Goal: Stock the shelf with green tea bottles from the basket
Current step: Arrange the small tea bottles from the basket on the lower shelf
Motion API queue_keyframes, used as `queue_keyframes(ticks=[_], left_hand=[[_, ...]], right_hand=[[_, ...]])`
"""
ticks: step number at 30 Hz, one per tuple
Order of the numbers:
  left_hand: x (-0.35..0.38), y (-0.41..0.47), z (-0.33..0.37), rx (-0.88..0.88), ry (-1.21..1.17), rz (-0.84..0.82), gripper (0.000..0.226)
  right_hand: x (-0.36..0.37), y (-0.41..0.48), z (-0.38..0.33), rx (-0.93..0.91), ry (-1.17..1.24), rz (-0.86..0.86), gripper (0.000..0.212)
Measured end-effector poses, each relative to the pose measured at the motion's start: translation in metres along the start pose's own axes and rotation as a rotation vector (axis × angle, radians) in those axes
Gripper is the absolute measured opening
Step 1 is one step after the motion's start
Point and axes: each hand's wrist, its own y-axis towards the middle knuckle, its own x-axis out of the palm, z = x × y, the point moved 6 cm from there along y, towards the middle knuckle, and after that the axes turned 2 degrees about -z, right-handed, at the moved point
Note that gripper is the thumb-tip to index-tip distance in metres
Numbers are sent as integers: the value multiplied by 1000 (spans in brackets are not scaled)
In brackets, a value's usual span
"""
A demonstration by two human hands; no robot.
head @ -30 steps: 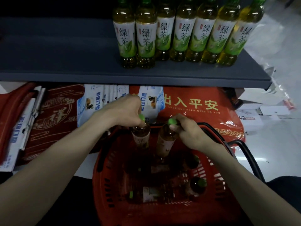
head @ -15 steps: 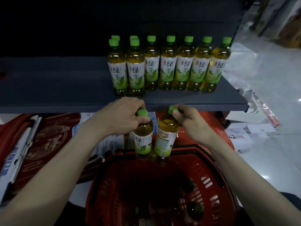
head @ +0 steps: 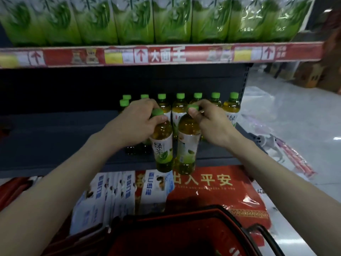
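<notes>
At the shelf front: two clear plastic green tea bottles with green caps, the left held bottle (head: 162,145) and the right held bottle (head: 187,145), hang upright side by side on the near side of the stocked row.
Left hand (head: 136,122): fingers curled over the cap and neck of the left held bottle, thumb laid across the neck; it carries the bottle by its top.
Right hand (head: 210,124): thumb and fingers pinch the cap of the right held bottle.
Contact between held bottles: very close; cannot tell whether they touch.
Bottle bases: both show in front of the near edge of the dark grey metal shelf (head: 55,137); neither is seen resting on it.
Stocked row (head: 180,108): matching green-capped bottles stand upright toward the shelf's right end, partly hidden behind both hands.
Red plastic basket (head: 184,233): near, low in view, black handles; its inside is too dark to read.
Upper level: red price strip (head: 166,55), with green wrapped packs (head: 134,19) above it.
Under the shelf: red mat with gold characters (head: 212,191); white and blue packets (head: 118,196) to its left.
</notes>
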Motion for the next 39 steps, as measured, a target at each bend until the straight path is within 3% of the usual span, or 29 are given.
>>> queue_keyframes(ticks=[4,15,23,28,31,35,37,39], left_hand=[[-10,24,0,-37,30,61,26],[24,74,-7,-211,309,-72,30],[38,91,-27,-195,214,6,27],[42,90,-34,-236,193,8,53],[40,72,-30,-233,7,118,72],[52,20,-33,-240,-200,344,43],[77,1,-46,-317,-234,302,36],[111,-11,-63,-437,-253,190,43]], right_hand=[[-10,19,-7,38,-74,41,33],[20,57,18,276,-209,50,41],[26,68,33,258,-175,114,43],[31,66,49,222,-70,138,48],[41,54,63,191,36,130,52],[61,20,94,236,181,46,61],[77,0,110,300,203,-20,65],[91,-13,125,334,173,-25,61]])
